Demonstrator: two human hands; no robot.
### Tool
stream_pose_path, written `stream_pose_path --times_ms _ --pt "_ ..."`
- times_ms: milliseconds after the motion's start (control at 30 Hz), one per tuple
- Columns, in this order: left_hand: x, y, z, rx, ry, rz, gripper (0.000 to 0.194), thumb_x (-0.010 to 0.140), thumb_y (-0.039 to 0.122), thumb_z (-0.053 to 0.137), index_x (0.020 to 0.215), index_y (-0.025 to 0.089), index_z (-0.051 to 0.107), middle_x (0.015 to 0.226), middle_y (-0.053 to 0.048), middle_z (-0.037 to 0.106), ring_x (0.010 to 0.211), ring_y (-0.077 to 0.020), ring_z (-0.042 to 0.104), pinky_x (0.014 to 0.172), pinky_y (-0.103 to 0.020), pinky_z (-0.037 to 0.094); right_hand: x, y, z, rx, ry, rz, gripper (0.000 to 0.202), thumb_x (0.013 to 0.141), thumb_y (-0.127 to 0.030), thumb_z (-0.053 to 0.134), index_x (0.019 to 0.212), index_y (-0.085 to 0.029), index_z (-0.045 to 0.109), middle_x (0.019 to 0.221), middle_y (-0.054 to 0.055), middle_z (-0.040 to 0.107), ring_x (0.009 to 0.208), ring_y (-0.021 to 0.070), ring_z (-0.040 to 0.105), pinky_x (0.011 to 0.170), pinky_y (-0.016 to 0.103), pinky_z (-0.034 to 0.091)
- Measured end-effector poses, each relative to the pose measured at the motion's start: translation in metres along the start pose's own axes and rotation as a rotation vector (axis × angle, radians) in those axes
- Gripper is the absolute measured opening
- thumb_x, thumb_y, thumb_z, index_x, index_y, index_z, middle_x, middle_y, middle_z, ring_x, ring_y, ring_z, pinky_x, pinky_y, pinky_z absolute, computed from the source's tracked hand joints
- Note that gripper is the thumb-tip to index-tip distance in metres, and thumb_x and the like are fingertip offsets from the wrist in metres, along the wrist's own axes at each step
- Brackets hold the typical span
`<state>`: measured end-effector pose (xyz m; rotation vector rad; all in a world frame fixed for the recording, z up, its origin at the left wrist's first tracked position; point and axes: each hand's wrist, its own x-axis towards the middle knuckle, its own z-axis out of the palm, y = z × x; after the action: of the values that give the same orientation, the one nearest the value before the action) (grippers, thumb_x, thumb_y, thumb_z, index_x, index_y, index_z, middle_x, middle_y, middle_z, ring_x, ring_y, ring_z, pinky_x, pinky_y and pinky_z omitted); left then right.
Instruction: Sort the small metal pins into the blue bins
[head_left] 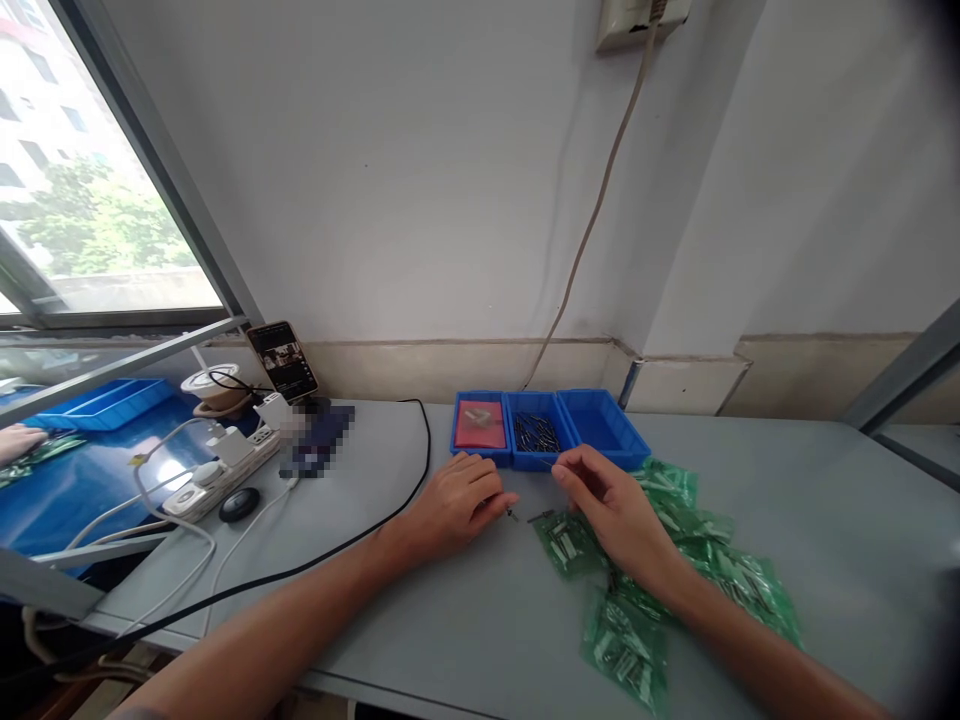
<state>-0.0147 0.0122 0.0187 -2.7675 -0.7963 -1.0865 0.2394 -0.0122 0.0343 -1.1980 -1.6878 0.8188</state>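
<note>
My left hand (461,500) rests on the grey table with fingers curled and thumb against the index finger. A tiny metal piece (512,514) shows at its thumb tip; I cannot tell whether it is gripped. Just in front of the blue bins, my right hand (611,500) pinches what looks like a thin dark screw (547,462). Dark screws (536,433) fill part of the middle bin (534,463). Below the right fingers lies a green plastic bag (568,543) with pale and metal parts inside. A small dark piece (540,516) lies at that bag's upper edge.
The left bin (454,425) contains a pink-red packet (480,428) with small clear pieces on top. Several more green bags (750,575) are heaped under and beyond my right forearm. A black cable (330,555), power strip (217,480) and propped phone (283,360) are at left.
</note>
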Motion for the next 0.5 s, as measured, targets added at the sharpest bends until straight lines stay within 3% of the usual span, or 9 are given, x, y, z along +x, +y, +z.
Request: stream_pose_path --times_ms 167,333,500 --pt "-0.0003 -0.0012 0.0020 -0.015 0.004 -0.002 0.039 0.114 0.036 0.052 0.081 0.018 0.058 0.078 -0.003 0.061 0.074 -0.0162 0.054 0.073 -0.031 0.042 0.0017 0.0022 -0.0005 0.105 0.053 0.040 0.034 0.104 -0.054 0.060 0.086 -0.025 0.058 0.079 -0.001 0.057 0.070 0.0183 0.057 0.069 0.032 0.049" --pt "-0.0023 -0.0008 0.0021 -0.098 0.000 -0.062 0.023 0.114 0.034 0.052 0.102 0.018 0.062 0.096 -0.006 0.068 0.088 -0.0183 0.061 0.084 -0.031 0.049 0.0028 0.0036 -0.0029 0.251 0.010 0.045 0.042 0.096 -0.055 0.073 0.074 -0.023 0.058 0.104 0.008 0.073 0.083 0.0213 0.068 0.082 0.038 0.057" --pt "-0.0021 0.0020 -0.0013 -0.155 -0.022 -0.128 0.021 0.116 0.031 0.044 0.103 0.019 0.056 0.095 -0.005 0.064 0.084 -0.0182 0.058 0.081 -0.031 0.048 0.0029 -0.0018 -0.0025 0.344 0.003 0.100 0.044 0.090 -0.058 0.080 0.073 -0.023 0.059 0.088 0.007 0.077 0.076 0.0224 0.073 0.073 0.036 0.060"
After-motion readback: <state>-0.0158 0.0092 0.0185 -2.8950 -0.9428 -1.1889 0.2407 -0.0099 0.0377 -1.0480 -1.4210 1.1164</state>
